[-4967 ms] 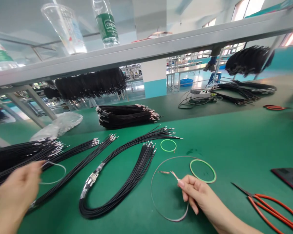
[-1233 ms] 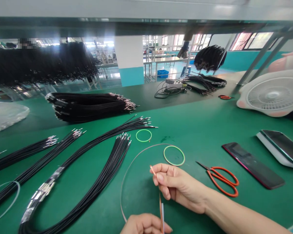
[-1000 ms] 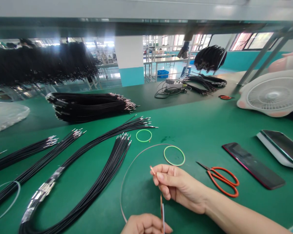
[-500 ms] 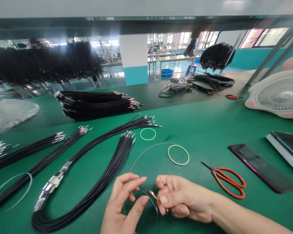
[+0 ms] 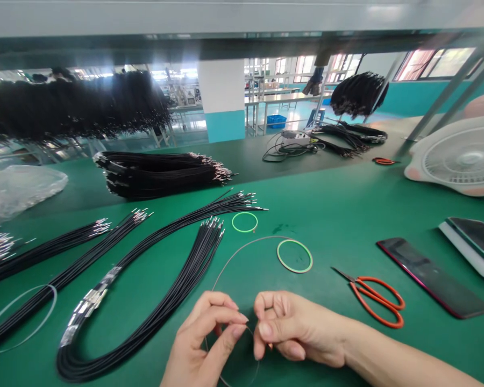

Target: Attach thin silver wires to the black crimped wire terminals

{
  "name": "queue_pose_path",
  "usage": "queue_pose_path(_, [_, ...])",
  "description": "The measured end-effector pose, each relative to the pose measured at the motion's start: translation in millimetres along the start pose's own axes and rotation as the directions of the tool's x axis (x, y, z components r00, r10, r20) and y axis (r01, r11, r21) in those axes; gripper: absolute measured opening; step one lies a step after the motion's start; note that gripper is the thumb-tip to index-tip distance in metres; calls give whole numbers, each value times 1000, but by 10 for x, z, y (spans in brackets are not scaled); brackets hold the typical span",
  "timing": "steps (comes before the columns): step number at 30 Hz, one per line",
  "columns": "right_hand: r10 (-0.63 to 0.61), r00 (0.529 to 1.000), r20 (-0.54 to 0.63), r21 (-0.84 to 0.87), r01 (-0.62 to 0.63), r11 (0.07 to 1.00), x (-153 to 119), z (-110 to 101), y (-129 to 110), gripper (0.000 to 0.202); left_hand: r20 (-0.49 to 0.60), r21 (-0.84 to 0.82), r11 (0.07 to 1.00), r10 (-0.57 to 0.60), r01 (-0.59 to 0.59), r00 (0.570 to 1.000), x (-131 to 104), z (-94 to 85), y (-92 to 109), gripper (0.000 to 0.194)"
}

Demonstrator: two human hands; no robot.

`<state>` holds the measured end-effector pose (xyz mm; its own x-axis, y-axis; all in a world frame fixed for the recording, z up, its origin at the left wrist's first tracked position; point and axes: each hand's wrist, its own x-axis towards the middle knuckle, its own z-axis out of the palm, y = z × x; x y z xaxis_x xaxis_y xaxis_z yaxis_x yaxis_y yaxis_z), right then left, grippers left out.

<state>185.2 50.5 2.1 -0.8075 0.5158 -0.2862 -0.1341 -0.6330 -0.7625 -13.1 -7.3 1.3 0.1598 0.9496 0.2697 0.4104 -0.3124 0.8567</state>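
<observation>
In the head view, my left hand [image 5: 207, 344] is closed in a pinch, thumb and index fingertip together on a thin wire [image 5: 242, 248]. The wire loops below my fingers and arcs away over the green tabletop. Close to its right, my right hand [image 5: 290, 328] is closed, thumb against curled fingers, around a copper-coloured strip [image 5: 270, 346]. Only a small bit of that strip shows; the fingers hide the rest. Beyond the hands lie two green rings, a larger one [image 5: 279, 257] and a smaller one [image 5: 233, 219]. Orange-handled scissors [image 5: 381, 293] rest right of my right hand.
Bundles of black cables [image 5: 141, 244] with metal tips cover the left side, with a larger bundle [image 5: 153, 174] behind. A pale ring [image 5: 55, 301] lies across one. Right are a dark phone [image 5: 431, 277] and a white fan [image 5: 460, 153]. A shelf [image 5: 242, 19] spans overhead.
My left thumb and index finger have come together from an open spread onto the wire. The copper-coloured strip, which stuck out between the hands, is now mostly hidden by my right fingers.
</observation>
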Motion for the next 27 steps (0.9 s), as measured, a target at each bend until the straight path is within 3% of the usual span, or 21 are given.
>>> queue_pose_path(2, [-130,984,-118,-218,103,970,-22,47,-31,35,29,129,990,46,-50,999,11,-31,18,11])
queue_pose_path(5, [-412,874,-259,-614,180,768,-57,115,-17,32,41,300,946,116,-123,992,17,-59,29,11])
queue_pose_path(7, [-571,798,-194,-801,208,562,-63,135,37,29,76,366,909,185,-200,980,17,-68,14,11])
queue_pose_path(9, [-649,758,-60,-878,269,396,-50,133,101,26,102,405,875,243,-264,965,17,-68,-10,13])
queue_pose_path(11, [-664,746,40,-895,322,308,-27,121,148,20,108,422,858,274,-294,956,14,-57,-24,14])
queue_pose_path(13, [-663,744,82,-896,346,277,-7,113,164,17,106,410,861,282,-300,954,5,-36,-13,14])
queue_pose_path(16, [-652,757,52,-875,349,336,1,114,132,16,22,388,895,230,-221,973,-17,-7,25,14])
queue_pose_path(19, [-595,796,-108,-785,299,542,-8,117,55,13,-163,468,883,64,20,985,-24,-22,-1,28])
queue_pose_path(21, [-557,806,-200,-674,299,675,-17,111,-8,16,-235,592,785,-45,180,971,-8,-59,-89,26])
queue_pose_path(24, [-553,804,-218,-505,392,769,-51,103,-111,21,-219,754,604,-140,258,966,19,-95,-269,22])
queue_pose_path(27, [-549,814,-189,-408,444,798,-134,105,-215,18,-134,782,589,-160,204,978,-1,-27,-368,21])
